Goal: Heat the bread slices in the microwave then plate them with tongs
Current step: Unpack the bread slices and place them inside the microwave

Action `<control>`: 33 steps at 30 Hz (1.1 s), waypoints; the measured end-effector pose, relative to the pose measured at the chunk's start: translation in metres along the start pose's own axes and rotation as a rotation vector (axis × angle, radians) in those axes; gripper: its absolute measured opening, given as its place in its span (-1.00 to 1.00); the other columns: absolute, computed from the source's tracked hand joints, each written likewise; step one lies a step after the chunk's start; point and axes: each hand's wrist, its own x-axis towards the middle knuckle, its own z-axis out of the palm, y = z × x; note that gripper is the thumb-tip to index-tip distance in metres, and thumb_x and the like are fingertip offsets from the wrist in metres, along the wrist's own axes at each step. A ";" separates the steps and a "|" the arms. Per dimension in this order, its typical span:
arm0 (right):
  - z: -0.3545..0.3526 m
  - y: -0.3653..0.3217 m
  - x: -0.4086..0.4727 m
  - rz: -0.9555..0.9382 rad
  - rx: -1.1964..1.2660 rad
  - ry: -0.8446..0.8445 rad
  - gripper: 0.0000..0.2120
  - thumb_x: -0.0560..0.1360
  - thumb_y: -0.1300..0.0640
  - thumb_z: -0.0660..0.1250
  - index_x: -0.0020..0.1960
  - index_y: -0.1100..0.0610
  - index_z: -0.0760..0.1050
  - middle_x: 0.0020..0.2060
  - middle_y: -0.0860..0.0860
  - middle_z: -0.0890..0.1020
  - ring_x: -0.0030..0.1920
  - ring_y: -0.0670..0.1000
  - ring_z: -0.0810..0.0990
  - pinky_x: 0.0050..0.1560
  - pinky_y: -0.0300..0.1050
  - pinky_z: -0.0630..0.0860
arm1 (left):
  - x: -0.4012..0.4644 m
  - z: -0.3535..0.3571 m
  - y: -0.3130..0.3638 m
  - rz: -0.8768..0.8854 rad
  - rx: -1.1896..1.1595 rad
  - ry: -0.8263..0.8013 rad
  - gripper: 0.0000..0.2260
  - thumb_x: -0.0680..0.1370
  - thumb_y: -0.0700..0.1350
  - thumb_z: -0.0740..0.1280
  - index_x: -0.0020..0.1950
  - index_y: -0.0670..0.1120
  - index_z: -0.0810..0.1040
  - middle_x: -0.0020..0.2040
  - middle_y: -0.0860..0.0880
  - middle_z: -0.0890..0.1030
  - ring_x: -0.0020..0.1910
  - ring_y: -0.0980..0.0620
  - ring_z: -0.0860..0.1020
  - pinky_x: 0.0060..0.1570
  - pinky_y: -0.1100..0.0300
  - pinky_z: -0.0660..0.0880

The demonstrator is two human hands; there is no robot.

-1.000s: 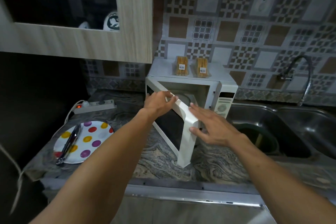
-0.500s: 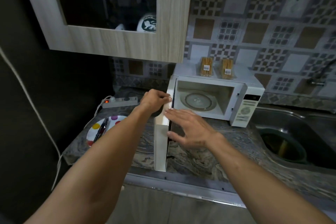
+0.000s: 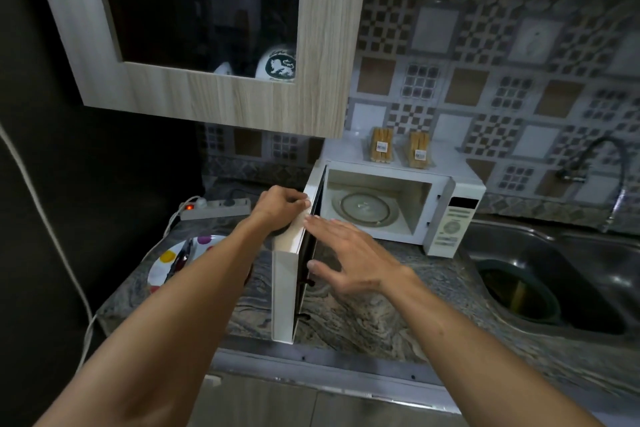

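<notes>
A white microwave [image 3: 453, 215] stands on the stone counter with its door [image 3: 285, 274] swung wide toward me. Inside, the glass turntable [image 3: 363, 210] lies bare. Two wrapped packs of bread slices [image 3: 381, 149] [image 3: 418, 151] stand on the microwave's top. My left hand [image 3: 280, 206] grips the door's top edge. My right hand [image 3: 346, 255] is flat and open, fingertips at the door's inner face. A polka-dot plate [image 3: 166, 262] with dark tongs [image 3: 183, 253] across it sits at the left, partly hidden by my left forearm.
A wooden wall cabinet [image 3: 322, 45] hangs low above the counter's left half. A power strip [image 3: 216, 208] with a lit switch lies behind the plate. A steel sink [image 3: 561, 270] with a dark bowl in it and a tap [image 3: 609, 177] are to the right.
The microwave door has swung from half open to fully open under both hands. My view has shifted left and up, so the cabinet fills more of the frame.
</notes>
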 end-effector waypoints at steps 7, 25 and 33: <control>-0.036 0.065 -0.027 0.308 0.018 0.090 -0.44 0.61 -0.20 0.17 0.56 -0.07 0.24 0.54 -0.16 0.26 0.51 -0.07 0.26 0.51 -0.08 0.16 | 0.013 0.008 0.032 0.078 -0.058 0.112 -0.57 0.61 0.08 0.26 0.43 -0.07 0.45 0.29 -0.10 0.57 0.29 -0.07 0.51 0.27 0.02 0.42; -0.068 0.251 0.005 0.592 -0.034 0.256 -0.48 0.59 -0.13 0.22 0.49 0.05 0.33 0.47 0.03 0.41 0.39 0.10 0.45 0.33 -0.02 0.40 | 0.158 0.103 0.147 0.174 0.153 -0.007 -0.55 0.58 0.10 0.25 0.44 0.04 0.28 0.31 -0.09 0.48 0.31 -0.17 0.46 0.25 -0.07 0.44; -0.073 0.332 0.049 0.702 0.018 0.261 -0.41 0.57 -0.21 0.19 0.52 0.02 0.23 0.55 0.04 0.17 0.36 0.24 0.45 0.25 0.12 0.47 | 0.228 0.130 0.162 0.066 0.201 0.019 -0.26 0.58 0.16 0.24 0.61 -0.01 -0.10 0.52 -0.21 0.22 0.46 -0.23 0.27 0.39 -0.13 0.30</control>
